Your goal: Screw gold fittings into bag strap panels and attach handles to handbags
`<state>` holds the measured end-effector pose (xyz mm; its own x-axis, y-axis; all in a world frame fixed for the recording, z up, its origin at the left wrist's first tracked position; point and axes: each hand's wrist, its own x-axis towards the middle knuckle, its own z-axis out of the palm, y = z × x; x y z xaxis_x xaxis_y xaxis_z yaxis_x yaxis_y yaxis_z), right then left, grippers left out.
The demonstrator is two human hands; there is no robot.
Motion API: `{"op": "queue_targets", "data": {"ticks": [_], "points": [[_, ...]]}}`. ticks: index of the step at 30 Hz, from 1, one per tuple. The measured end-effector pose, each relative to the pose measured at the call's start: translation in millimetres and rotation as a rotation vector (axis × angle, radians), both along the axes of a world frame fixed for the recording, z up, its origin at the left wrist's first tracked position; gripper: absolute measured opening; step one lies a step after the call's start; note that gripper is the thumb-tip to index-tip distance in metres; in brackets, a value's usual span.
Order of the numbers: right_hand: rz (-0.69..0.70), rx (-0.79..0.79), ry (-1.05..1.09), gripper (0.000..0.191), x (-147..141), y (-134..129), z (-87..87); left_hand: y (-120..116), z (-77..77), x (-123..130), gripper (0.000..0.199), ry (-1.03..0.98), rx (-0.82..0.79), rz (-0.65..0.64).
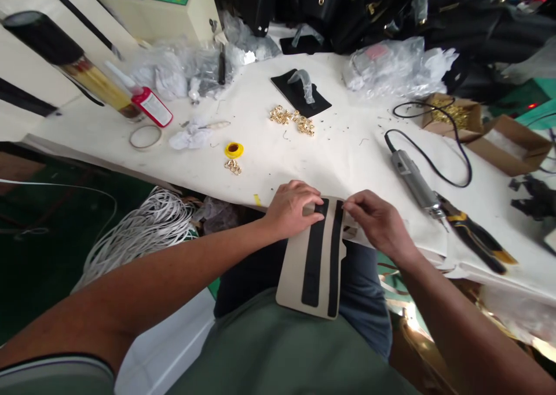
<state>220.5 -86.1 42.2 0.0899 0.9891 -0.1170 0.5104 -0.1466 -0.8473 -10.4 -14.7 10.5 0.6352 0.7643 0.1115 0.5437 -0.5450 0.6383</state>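
A beige flat panel with two black strips along it rests between my lap and the table's front edge. My left hand grips its far end, fingers on top and thumb on one black strip. At the panel's far right corner, my right hand has thumb and forefinger pinched together; whatever they hold is too small to make out. Farther in on the table lie gold metal fittings beside a black panel with a plastic-wrapped handle.
Left: a red bottle, a tape roll and a yellow ring-shaped spool near small gold rings. Right: a corded grey power tool, pliers and cardboard boxes. Plastic-wrapped bundles and black bags line the back.
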Motion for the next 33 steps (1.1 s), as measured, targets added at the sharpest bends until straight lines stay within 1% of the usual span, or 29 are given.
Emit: {"op": "queue_targets", "data": {"ticks": [2, 4, 10, 17, 23, 29, 33], "points": [[0.073, 0.055, -0.019, 0.024, -26, 1, -8.8, -1, -0.6, -1, 0.024, 0.005, 0.008, 0.0], [0.105, 0.103, -0.07, 0.019, -35, 3, -14.9, -1, -2.1, -1, 0.023, 0.002, 0.017, 0.0], [0.164, 0.131, -0.16, 0.015, -34, 6, -18.5, -1, -5.9, -3, 0.023, -0.008, 0.043, -0.014], [0.174, 0.151, -0.24, 0.013, -40, 6, -19.5, -2, -8.1, -3, 0.024, -0.022, 0.063, -0.02], [0.174, 0.083, -0.243, 0.009, -37, 9, -16.6, -2, -8.3, -2, 0.024, -0.016, 0.073, -0.019], [0.081, 0.001, -0.222, 0.011, -40, 12, -16.3, -2, -6.5, -2, 0.024, -0.011, 0.077, -0.017], [0.065, -0.093, -0.175, 0.014, -38, 17, -14.2, -2, -6.2, -2, 0.025, -0.011, 0.069, -0.024]]}}
